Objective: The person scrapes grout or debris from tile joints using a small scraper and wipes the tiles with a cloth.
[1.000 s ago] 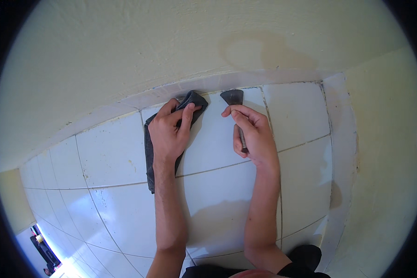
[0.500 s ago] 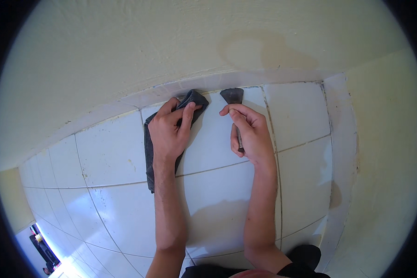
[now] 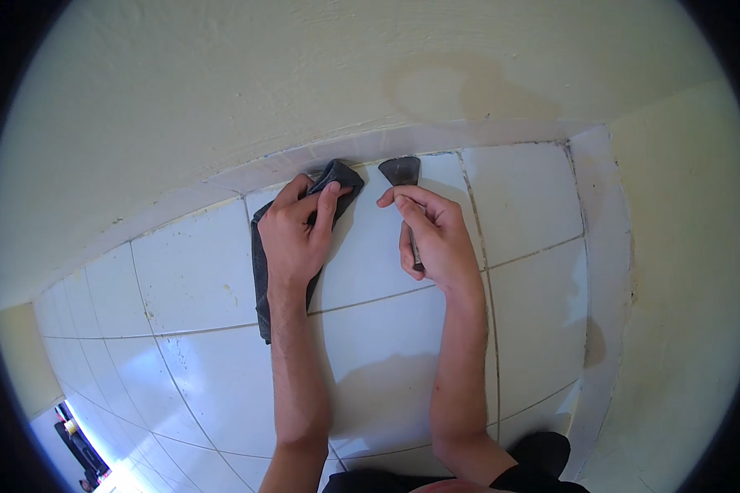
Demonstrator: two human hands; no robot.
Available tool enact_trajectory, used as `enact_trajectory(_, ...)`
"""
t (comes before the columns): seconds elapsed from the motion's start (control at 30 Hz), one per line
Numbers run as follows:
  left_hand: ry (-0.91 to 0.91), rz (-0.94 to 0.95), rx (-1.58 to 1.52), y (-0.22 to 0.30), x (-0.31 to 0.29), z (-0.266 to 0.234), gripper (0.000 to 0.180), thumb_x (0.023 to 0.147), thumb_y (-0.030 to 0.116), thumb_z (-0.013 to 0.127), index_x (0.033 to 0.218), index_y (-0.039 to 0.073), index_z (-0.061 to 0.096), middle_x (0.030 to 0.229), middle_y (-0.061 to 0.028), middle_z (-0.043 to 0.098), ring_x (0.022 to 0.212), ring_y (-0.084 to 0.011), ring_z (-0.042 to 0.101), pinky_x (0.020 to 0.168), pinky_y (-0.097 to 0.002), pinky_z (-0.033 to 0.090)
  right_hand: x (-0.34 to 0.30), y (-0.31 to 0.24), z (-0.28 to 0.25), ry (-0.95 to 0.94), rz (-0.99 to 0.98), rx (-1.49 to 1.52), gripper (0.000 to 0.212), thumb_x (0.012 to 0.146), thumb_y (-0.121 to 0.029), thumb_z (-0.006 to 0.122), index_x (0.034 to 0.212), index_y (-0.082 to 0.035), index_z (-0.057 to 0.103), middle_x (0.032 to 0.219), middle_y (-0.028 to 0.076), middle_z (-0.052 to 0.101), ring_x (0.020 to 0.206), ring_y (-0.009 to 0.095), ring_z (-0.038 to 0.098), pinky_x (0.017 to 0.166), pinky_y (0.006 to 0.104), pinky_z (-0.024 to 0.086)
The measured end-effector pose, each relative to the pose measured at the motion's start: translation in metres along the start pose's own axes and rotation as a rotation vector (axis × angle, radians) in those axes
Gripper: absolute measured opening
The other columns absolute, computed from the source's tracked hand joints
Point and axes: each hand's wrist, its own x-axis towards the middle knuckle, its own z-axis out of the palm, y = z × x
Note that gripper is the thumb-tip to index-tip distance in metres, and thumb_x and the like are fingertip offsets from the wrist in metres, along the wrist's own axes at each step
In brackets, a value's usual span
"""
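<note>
Bunched under my left hand (image 3: 298, 238) is a dark grey cloth (image 3: 338, 174), pressed against the white floor tiles near the wall. Its folded end sticks out past my thumb, and the rest trails back beneath my wrist. My right hand (image 3: 437, 238) is closed round the handle of a scraper (image 3: 401, 170). The scraper's dark, flared blade points away from me, its wide edge close to the seam where the floor meets the baseboard. A short gap of bare tile lies between the cloth and the scraper.
A pale tiled baseboard (image 3: 304, 158) runs along the cream wall (image 3: 304, 74) ahead and turns a corner at the right. Dirty grout lines (image 3: 477, 205) cross the tiles. Dark footwear (image 3: 543, 453) is at the lower right. Dark objects (image 3: 78, 448) stand by a bright opening at lower left.
My right hand has shifted slightly left with the scraper, bringing it nearer the cloth. My left hand keeps its hold on the cloth, and the view has moved a little.
</note>
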Motion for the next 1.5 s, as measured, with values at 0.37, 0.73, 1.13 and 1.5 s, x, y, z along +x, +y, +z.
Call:
enact_trajectory(0.37,0.007,0.017,0.011,-0.002,0.000,0.000,0.021,0.103,0.027,0.068,0.100,0.015,0.086,0.078,-0.0077,0.059,0.058,-0.0251,0.058,0.055,-0.0367,0.045,-0.001,0.005,0.006,0.045,-0.055,-0.079,0.026,0.113,-0.019,0.052,0.111,-0.001,0.070,0.052,-0.001,0.045,0.039,0.007,0.045,0.036,0.0277,0.031)
enact_trajectory(0.73,0.019,0.031,-0.003,-0.001,0.000,0.000,0.021,0.102,0.027,0.068,0.100,0.015,0.086,0.079,-0.0070,0.062,0.059,-0.0245,0.059,0.055,-0.0360,0.045,-0.003,-0.005,-0.015,-0.037,0.039,0.029,0.028,0.113,-0.022,0.053,0.117,0.000,0.069,0.050,0.000,0.045,0.036,0.008,0.041,0.036,0.0275,0.028)
enact_trajectory(1.13,-0.031,-0.007,0.005,0.000,0.000,-0.003,0.022,0.106,0.023,0.065,0.108,0.011,0.084,0.076,-0.0094,0.053,0.059,-0.0181,0.051,0.058,-0.0321,0.043,-0.005,-0.007,-0.014,-0.012,0.061,0.135,0.026,0.112,-0.022,0.054,0.117,-0.001,0.068,0.051,-0.001,0.044,0.036,0.007,0.035,0.035,0.0268,0.025)
enact_trajectory(1.5,-0.026,0.001,-0.017,0.004,0.000,-0.004,0.022,0.106,0.022,0.065,0.108,0.011,0.084,0.076,-0.0092,0.054,0.058,-0.0178,0.051,0.057,-0.0320,0.043,-0.016,-0.014,-0.042,-0.077,0.062,0.130,0.029,0.107,-0.014,0.053,0.129,-0.002,0.068,0.052,0.001,0.048,0.038,0.007,0.041,0.035,0.0267,0.027)
